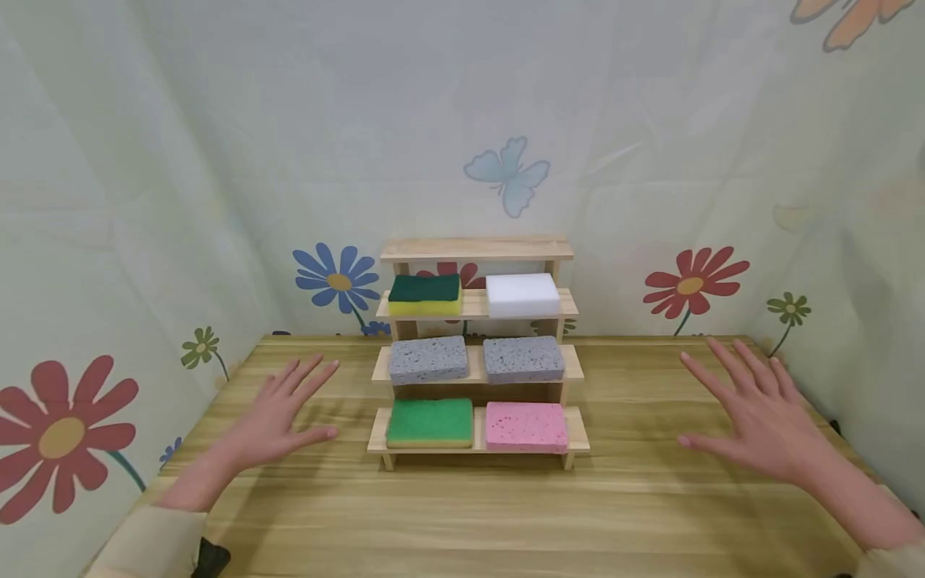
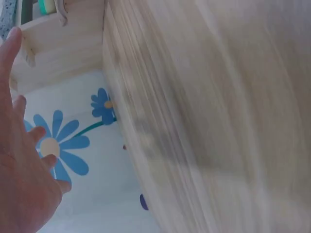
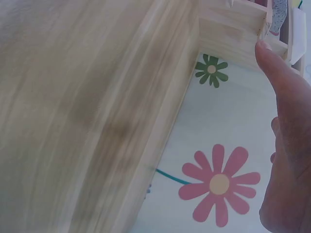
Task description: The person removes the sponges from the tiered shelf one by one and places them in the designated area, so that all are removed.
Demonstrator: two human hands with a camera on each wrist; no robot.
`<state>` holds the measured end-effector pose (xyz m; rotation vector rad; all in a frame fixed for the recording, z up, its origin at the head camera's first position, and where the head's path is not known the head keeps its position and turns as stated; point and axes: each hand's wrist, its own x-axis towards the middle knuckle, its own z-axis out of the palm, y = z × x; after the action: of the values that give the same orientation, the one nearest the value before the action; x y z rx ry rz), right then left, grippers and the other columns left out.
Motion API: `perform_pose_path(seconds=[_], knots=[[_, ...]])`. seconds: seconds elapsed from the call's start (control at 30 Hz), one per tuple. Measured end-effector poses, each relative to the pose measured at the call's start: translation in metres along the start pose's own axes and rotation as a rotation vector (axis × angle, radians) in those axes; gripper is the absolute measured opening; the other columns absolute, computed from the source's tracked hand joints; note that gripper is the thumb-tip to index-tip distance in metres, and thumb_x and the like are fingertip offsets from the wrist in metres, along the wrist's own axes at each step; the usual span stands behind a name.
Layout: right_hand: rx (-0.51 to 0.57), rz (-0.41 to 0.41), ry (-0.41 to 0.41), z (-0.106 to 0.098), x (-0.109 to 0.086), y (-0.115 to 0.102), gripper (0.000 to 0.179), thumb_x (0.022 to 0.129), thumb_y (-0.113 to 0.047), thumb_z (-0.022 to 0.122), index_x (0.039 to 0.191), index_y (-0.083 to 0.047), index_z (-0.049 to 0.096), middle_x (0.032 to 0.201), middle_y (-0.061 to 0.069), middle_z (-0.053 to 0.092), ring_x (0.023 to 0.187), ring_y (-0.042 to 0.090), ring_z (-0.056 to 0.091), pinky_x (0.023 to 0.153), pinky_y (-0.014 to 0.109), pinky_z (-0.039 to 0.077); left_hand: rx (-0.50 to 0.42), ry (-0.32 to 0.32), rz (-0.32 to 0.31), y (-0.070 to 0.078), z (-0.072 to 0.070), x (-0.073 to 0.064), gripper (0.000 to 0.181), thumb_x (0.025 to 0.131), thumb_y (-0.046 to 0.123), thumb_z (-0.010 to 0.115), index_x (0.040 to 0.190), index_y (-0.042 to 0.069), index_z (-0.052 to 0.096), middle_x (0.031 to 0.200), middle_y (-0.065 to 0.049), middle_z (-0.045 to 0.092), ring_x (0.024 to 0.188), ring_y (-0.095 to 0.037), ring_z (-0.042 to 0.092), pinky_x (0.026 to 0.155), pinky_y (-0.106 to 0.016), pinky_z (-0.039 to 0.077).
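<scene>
A stepped wooden rack stands mid-table with sponges in pairs on its three lower tiers. On the bottom tier lie a green-topped sponge and a pink sponge. Two speckled grey sponges, a left one and a right one, lie on the tier above. Higher up are a dark green and yellow sponge and a white sponge block. My left hand, fingers spread and holding nothing, hovers left of the rack. To the right, my right hand is likewise spread and holds nothing.
The wood-grain table extends around the rack. Behind it and along both sides hangs a pale cloth printed with flowers and butterflies. The rack's top tier carries no sponge.
</scene>
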<state>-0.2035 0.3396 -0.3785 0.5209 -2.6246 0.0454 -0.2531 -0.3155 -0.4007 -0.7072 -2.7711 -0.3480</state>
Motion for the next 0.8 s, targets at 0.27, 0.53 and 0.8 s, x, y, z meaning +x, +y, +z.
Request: perform_pose_path(seconds=[0.27, 0.53, 0.8], knots=[[0.020, -0.011, -0.012, -0.004, 0.015, -0.008, 0.104, 0.074, -0.064, 0.075, 0.158, -0.031, 0.022, 0.169, 0.007, 0.007, 0.154, 0.037, 0.001, 0.120, 0.063, -0.014, -0.166, -0.014, -0.035, 0.009, 0.012, 0.000, 0.089, 0.088, 0.042, 0.072, 0.159, 0.033, 0.018, 0.158, -0.022, 0.031, 0.135, -0.052, 0.039, 0.095, -0.074, 0.041], [0.024, -0.031, -0.021, -0.007, 0.029, -0.018, 0.105, 0.076, -0.065, 0.072, 0.159, -0.030, 0.020, 0.168, 0.011, 0.008, 0.152, 0.042, 0.006, 0.118, 0.070, -0.006, -0.366, -0.052, -0.097, 0.022, 0.024, -0.002, 0.082, 0.092, 0.034, 0.069, 0.159, 0.028, 0.020, 0.154, -0.025, 0.036, 0.132, -0.051, 0.045, 0.098, -0.071, 0.042], [0.027, -0.039, 0.015, -0.009, 0.045, -0.030, 0.101, 0.075, -0.065, 0.073, 0.157, -0.030, 0.025, 0.166, 0.010, 0.017, 0.149, 0.039, 0.015, 0.115, 0.070, 0.012, -0.640, -0.191, -0.152, 0.035, 0.032, -0.002, 0.078, 0.096, 0.027, 0.065, 0.159, 0.021, 0.019, 0.150, -0.029, 0.041, 0.126, -0.047, 0.053, 0.098, -0.051, 0.053]])
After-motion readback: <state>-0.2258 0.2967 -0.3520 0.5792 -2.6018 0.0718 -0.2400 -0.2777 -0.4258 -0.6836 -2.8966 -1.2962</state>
